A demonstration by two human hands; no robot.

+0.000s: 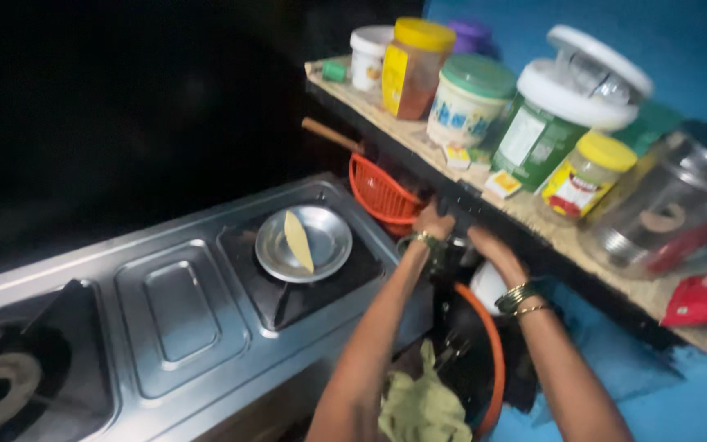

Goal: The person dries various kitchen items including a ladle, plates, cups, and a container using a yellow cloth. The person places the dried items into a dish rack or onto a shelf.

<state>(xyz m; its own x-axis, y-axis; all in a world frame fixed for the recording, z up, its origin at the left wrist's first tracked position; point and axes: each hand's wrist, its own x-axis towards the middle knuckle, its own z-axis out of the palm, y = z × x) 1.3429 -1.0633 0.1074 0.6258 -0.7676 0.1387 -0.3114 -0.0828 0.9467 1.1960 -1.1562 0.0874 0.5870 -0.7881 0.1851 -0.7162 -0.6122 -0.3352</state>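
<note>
- Your left hand is up by the orange basket, just under the shelf edge. Can't tell if it's gripping anything, too dark there.
- Your right hand reaches into the same dark gap; its grip is hidden too.
- Steel plate sits on the stove burner, well left of both.

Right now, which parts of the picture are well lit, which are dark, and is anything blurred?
Head view: the shelf with its jars and the steel plate are lit; the upper left is nearly black. Under the shelf, shadow hides what the left hand and right hand touch. The glass jar at right is smeared by blur, and the stove looks tilted.
</note>
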